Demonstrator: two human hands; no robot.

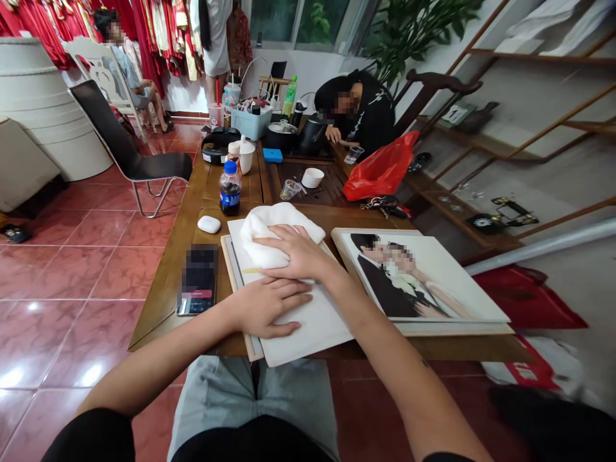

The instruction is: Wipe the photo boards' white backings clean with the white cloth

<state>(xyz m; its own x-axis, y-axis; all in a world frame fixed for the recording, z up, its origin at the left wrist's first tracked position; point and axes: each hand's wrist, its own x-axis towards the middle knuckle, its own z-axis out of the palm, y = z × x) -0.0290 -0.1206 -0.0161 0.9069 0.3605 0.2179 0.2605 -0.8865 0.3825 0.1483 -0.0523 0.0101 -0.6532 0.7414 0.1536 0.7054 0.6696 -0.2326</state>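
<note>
- Grey shorts (250, 391) nearest, at the bottom edge; both bare forearms reaching away over the near rim of the wooden table (163, 289).
- Left hand (269, 307): flat, palm down, fingers apart and pointing right, resting on the white board (312, 330); grips nothing.
- Right hand (294, 253): just beyond the left hand, fingers spread over the white cloth (283, 218), pressing it onto the far half of the board; laid on the cloth rather than clenched round it.
- White board: near middle of the table, lying on a wood-edged frame (230, 269), near corner overhanging the rim toward the lap.
- Step in hand, judging by the pose: rubbing or pressing the board's face with the bunched cloth, left hand serving as brace.
- Next stroke, as a judgement: calls for firm downward hold from the brace, given the overhang, and a sweep short enough to stay clear of the portrait print (423, 276) just to the right.
- Left of the board: dark phone (198, 279), white earbud case (208, 224), cola bottle (230, 189) farther off.
- Far right: red bag (380, 170); beyond it, a seated person (359, 109) at the far end, head bowed.
</note>
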